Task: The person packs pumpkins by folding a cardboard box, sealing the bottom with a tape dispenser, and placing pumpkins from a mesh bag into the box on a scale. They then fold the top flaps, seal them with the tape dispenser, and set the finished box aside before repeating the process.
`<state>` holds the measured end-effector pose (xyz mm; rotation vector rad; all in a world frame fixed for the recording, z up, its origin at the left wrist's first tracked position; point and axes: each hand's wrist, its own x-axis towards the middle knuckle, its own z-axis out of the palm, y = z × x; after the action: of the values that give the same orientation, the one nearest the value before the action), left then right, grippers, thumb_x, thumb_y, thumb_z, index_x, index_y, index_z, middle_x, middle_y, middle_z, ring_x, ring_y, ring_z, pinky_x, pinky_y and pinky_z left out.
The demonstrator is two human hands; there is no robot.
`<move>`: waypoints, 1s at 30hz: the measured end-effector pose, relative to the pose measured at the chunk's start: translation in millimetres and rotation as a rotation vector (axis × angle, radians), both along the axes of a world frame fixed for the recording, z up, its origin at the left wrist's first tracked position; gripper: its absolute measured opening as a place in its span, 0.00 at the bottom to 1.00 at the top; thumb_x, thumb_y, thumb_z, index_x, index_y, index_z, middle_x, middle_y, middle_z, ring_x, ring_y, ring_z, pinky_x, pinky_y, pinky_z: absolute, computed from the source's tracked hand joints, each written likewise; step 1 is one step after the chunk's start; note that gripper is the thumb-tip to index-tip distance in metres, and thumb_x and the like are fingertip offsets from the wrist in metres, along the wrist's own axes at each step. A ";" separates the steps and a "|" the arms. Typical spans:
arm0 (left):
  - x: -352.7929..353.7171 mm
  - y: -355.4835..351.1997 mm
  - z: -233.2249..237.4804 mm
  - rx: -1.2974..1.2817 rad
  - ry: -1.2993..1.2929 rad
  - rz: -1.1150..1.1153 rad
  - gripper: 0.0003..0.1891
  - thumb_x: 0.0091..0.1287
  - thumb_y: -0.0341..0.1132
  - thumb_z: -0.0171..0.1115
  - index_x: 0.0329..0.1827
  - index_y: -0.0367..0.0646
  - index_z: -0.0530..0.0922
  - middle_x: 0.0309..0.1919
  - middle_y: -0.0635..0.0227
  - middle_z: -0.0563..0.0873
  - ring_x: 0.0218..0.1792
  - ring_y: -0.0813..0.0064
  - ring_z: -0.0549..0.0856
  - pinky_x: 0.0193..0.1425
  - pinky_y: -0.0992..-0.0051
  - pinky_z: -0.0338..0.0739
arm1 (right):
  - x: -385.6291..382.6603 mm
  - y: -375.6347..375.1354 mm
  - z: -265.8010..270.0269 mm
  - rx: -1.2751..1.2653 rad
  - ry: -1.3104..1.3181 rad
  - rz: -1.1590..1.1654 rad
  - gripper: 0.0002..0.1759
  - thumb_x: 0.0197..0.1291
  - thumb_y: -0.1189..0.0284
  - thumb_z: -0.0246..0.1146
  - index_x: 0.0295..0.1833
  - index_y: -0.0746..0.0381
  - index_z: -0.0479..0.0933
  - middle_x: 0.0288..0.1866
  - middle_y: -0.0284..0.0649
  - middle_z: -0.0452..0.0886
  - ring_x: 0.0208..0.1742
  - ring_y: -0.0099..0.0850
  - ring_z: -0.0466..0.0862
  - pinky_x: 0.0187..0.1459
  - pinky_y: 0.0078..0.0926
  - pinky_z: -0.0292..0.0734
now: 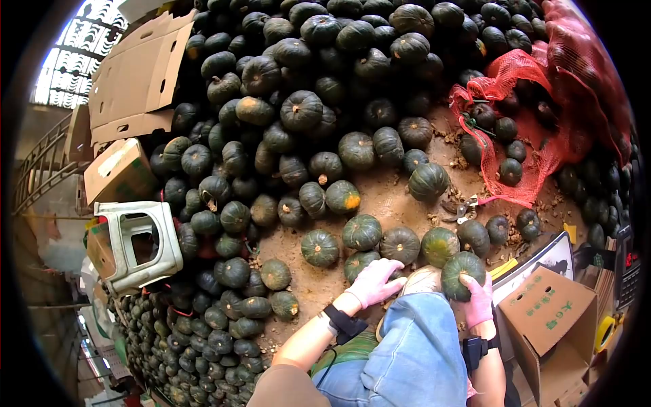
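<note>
My left hand (375, 283), in a pink glove, is held low over the floor beside my shoe, its fingers apart and nothing in them. It is close to a dark green pumpkin (360, 263), which it partly hides. Gloved in pink too, my right hand (479, 298) grips a round green pumpkin (462, 275) from its right side, thumb on top, just right of my knee. A row of pumpkins lies just beyond both hands, among them a greyish one (400, 245) and one with a yellowish patch (440, 245).
Pumpkins are heaped ahead and to the left. A red net bag (522, 178) and pruning shears (463, 209) lie at the right. An open cardboard box (550, 308) stands right of my right arm. A white plastic stool (169, 234) lies tipped at the left.
</note>
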<state>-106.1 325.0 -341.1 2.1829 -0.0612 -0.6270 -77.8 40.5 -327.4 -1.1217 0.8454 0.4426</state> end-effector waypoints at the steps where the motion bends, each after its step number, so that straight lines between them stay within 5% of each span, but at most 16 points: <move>1: -4.4 2.8 -1.6 -0.001 -0.025 0.040 0.23 0.69 0.49 0.63 0.61 0.45 0.79 0.51 0.53 0.84 0.58 0.49 0.81 0.66 0.56 0.75 | -2.9 0.2 -4.0 -0.051 -0.016 0.005 0.34 0.55 0.76 0.73 0.66 0.58 0.67 0.59 0.42 0.77 0.58 0.38 0.80 0.58 0.42 0.82; 5: -3.0 -2.4 8.5 0.013 -0.090 0.067 0.23 0.69 0.50 0.63 0.60 0.44 0.80 0.52 0.53 0.84 0.57 0.49 0.81 0.63 0.56 0.76 | -24.6 -4.7 -42.7 -0.293 -0.256 -0.045 0.36 0.61 0.72 0.71 0.72 0.57 0.63 0.65 0.44 0.74 0.63 0.36 0.76 0.62 0.40 0.77; 10: 8.3 -26.2 -9.6 -0.006 -0.238 0.013 0.22 0.66 0.44 0.68 0.60 0.45 0.80 0.53 0.56 0.84 0.58 0.51 0.80 0.65 0.57 0.74 | -23.7 11.2 -38.6 0.085 -0.137 -0.337 0.41 0.64 0.67 0.72 0.77 0.50 0.57 0.70 0.43 0.67 0.69 0.39 0.72 0.63 0.44 0.78; 13: 32.6 -42.3 -3.1 0.110 -0.341 0.062 0.25 0.63 0.41 0.71 0.62 0.44 0.78 0.55 0.55 0.83 0.60 0.51 0.78 0.68 0.57 0.72 | -30.3 13.1 -68.8 0.061 -0.150 -0.123 0.42 0.69 0.64 0.69 0.78 0.54 0.50 0.73 0.46 0.68 0.69 0.46 0.75 0.63 0.54 0.79; 16: 72.0 -44.2 -3.7 0.230 -0.463 0.166 0.28 0.60 0.41 0.73 0.63 0.41 0.77 0.55 0.53 0.82 0.61 0.51 0.78 0.70 0.56 0.69 | -7.8 18.3 -51.3 -0.442 -0.094 0.337 0.51 0.62 0.55 0.74 0.73 0.74 0.51 0.67 0.54 0.77 0.67 0.42 0.79 0.66 0.37 0.76; 18: 93.3 -36.8 -18.0 0.166 -0.525 0.323 0.33 0.59 0.37 0.75 0.68 0.41 0.75 0.59 0.53 0.80 0.63 0.52 0.76 0.70 0.57 0.70 | 5.9 10.7 -52.4 -0.521 0.198 0.656 0.54 0.53 0.47 0.77 0.71 0.71 0.58 0.64 0.60 0.79 0.66 0.48 0.81 0.67 0.39 0.77; 20: 116.4 -10.6 -26.1 0.362 -0.574 0.214 0.35 0.56 0.38 0.77 0.68 0.38 0.75 0.58 0.49 0.80 0.60 0.47 0.77 0.70 0.55 0.69 | 2.5 12.7 -55.8 -0.461 0.098 0.524 0.58 0.51 0.47 0.77 0.75 0.70 0.54 0.66 0.63 0.77 0.68 0.52 0.80 0.69 0.40 0.75; 22: 126.6 13.9 -34.1 0.439 -0.495 0.135 0.35 0.56 0.37 0.77 0.68 0.40 0.75 0.58 0.48 0.81 0.62 0.46 0.76 0.70 0.54 0.69 | -7.3 11.0 -56.9 -0.434 0.044 0.530 0.67 0.54 0.47 0.74 0.82 0.70 0.38 0.71 0.68 0.71 0.73 0.54 0.75 0.73 0.40 0.71; 23: 125.6 25.9 -40.6 0.465 -0.524 0.085 0.35 0.56 0.38 0.76 0.68 0.41 0.75 0.59 0.48 0.81 0.62 0.45 0.76 0.70 0.53 0.69 | -9.3 -1.2 -31.7 -0.342 -0.016 0.602 0.62 0.60 0.51 0.70 0.84 0.66 0.37 0.75 0.68 0.66 0.76 0.55 0.71 0.75 0.40 0.68; 24: 118.3 34.9 -39.0 0.465 -0.447 0.057 0.35 0.56 0.38 0.75 0.69 0.41 0.74 0.61 0.46 0.78 0.63 0.44 0.74 0.71 0.52 0.68 | -33.2 -16.3 -7.7 -0.489 -0.363 0.661 0.51 0.66 0.58 0.63 0.84 0.61 0.42 0.75 0.65 0.66 0.75 0.56 0.71 0.74 0.44 0.68; 26: 96.8 38.1 -29.3 0.517 -0.354 0.058 0.38 0.55 0.40 0.75 0.71 0.43 0.72 0.66 0.43 0.73 0.66 0.42 0.71 0.74 0.49 0.64 | -37.2 -53.6 86.7 -0.444 -0.523 0.769 0.34 0.74 0.64 0.53 0.81 0.60 0.54 0.68 0.56 0.72 0.67 0.54 0.76 0.69 0.48 0.72; 28: 76.4 31.8 -14.0 0.625 -0.313 0.037 0.38 0.55 0.42 0.76 0.71 0.45 0.72 0.67 0.43 0.73 0.68 0.42 0.70 0.74 0.49 0.64 | -50.1 -86.8 162.4 -0.528 -0.901 0.680 0.23 0.73 0.65 0.58 0.69 0.62 0.70 0.56 0.52 0.79 0.53 0.52 0.83 0.54 0.45 0.81; 30: 55.9 32.7 -2.6 0.640 -0.251 0.070 0.39 0.54 0.45 0.77 0.70 0.47 0.74 0.68 0.45 0.73 0.69 0.43 0.70 0.75 0.51 0.64 | -49.9 -137.1 245.2 -0.487 -0.784 0.757 0.17 0.68 0.64 0.66 0.56 0.62 0.79 0.45 0.47 0.83 0.45 0.47 0.85 0.48 0.40 0.83</move>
<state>-50.1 357.7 -343.7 2.8606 0.0977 -0.3537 -127.7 -96.6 -82.2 -1.8921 -0.2126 0.3618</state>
